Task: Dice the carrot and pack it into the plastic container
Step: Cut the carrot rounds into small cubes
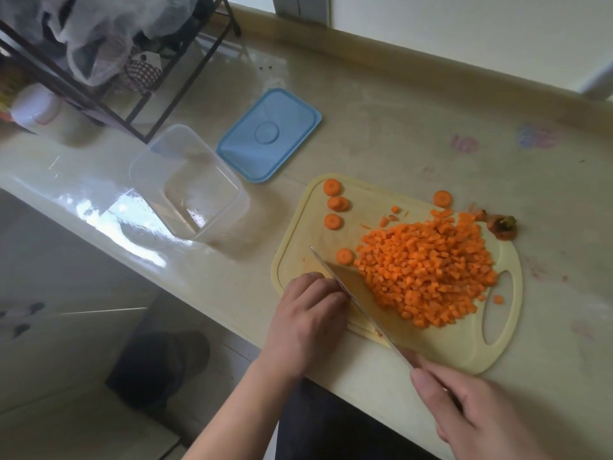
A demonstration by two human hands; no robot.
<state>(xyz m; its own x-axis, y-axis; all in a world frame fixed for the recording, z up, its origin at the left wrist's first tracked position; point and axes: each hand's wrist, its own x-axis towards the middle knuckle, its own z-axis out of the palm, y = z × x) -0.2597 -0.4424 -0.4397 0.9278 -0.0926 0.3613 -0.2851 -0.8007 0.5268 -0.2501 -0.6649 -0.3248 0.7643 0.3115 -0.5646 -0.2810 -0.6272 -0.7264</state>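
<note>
A heap of diced carrot (pixel 428 270) lies on the pale yellow cutting board (pixel 298 234). Several uncut carrot rounds (pixel 332 221) lie at the board's far left. My right hand (pixel 471 413) grips the handle of a knife (pixel 358 293), whose blade leans against the near left side of the heap. My left hand (pixel 306 323) rests with curled fingers against the blade's left face, at the board's near left corner. The clear plastic container (pixel 189 184) stands with nothing in it, left of the board. Its blue lid (pixel 268 134) lies flat behind it.
The carrot's stem end (pixel 502 227) lies off the board's far right edge. A black wire rack (pixel 109 71) with plastic bags stands at the back left, a white jar (pixel 34 106) beside it. The counter's front edge runs diagonally below my hands.
</note>
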